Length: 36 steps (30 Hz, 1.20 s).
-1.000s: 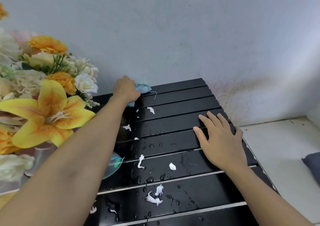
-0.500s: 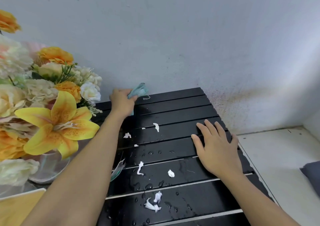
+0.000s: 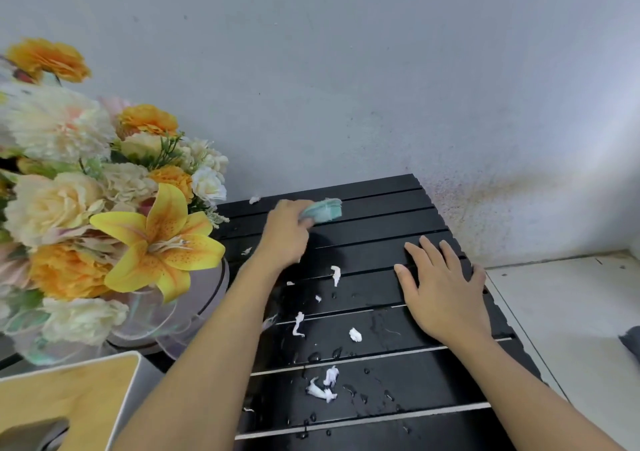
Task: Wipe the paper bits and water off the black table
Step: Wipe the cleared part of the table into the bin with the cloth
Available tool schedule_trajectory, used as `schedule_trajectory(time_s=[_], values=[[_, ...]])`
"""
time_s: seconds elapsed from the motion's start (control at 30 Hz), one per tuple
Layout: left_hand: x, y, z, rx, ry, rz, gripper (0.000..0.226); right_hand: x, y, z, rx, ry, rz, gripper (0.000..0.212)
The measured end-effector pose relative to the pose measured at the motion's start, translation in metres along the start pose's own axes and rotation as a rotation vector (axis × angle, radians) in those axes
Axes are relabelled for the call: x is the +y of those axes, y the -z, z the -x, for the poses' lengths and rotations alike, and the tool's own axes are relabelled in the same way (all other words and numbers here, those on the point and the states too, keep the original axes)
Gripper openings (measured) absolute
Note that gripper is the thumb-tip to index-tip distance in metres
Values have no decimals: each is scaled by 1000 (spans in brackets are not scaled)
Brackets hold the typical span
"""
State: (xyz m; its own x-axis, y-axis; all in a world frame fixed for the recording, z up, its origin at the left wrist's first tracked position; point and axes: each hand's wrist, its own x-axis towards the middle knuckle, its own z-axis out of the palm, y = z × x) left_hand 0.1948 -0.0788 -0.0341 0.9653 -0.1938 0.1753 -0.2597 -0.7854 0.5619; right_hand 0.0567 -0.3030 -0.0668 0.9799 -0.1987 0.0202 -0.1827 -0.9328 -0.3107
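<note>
A black slatted table (image 3: 377, 222) stands against the wall. My left hand (image 3: 285, 232) grips a pale green cloth (image 3: 323, 210) near the table's far edge. My right hand (image 3: 440, 288) lies flat, fingers spread, on the right side of the table. Several white paper bits lie on the slats, one in the middle (image 3: 335, 274), a clump nearer me (image 3: 323, 385), and one by the far left corner (image 3: 254, 200). Water drops (image 3: 313, 357) dot the near half.
A bouquet of yellow, orange and cream flowers (image 3: 114, 215) in a clear wrap stands at the table's left. A white and tan box (image 3: 69, 402) sits at the lower left. The grey wall (image 3: 346, 87) backs the table; pale floor (image 3: 571, 312) lies to the right.
My left hand with the cloth has swept to the right along the far slats. My right hand has stayed flat in place.
</note>
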Motion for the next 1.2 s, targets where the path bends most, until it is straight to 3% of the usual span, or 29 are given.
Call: schedule_trajectory(time_s=[0.07,0.17,0.4,0.47,0.57,0.67,0.77,0.83,0.93,1.1,1.17,1.2], values=[[-21,6,-27,130,122,-69,28,0,1,-1,-9,1,-1,53],[-29,-15,-32,109,258,-218,36,0,-1,-2,-9,2,5,52],[1,-38,63,103,51,17,48,1,-2,-3,6,4,14,52],[14,-33,95,8,-20,73,45,1,-2,-3,11,1,10,52],[19,-8,75,-57,44,221,35,2,-2,-2,15,11,-1,53],[-5,3,6,109,61,102,36,2,-2,-3,17,19,-14,53],[-23,-13,-32,65,153,-4,41,4,-2,-4,18,22,-18,53],[-18,-31,-22,62,204,-60,45,3,-2,-4,24,25,-22,53],[4,-47,26,91,130,18,51,2,-2,-5,18,21,-34,53],[51,-31,135,-112,-55,187,53,7,9,6,48,11,-161,48],[54,-13,127,-143,-3,276,44,13,14,22,54,-31,-124,50],[52,-6,109,-73,50,303,40,18,16,31,43,-62,-99,52]])
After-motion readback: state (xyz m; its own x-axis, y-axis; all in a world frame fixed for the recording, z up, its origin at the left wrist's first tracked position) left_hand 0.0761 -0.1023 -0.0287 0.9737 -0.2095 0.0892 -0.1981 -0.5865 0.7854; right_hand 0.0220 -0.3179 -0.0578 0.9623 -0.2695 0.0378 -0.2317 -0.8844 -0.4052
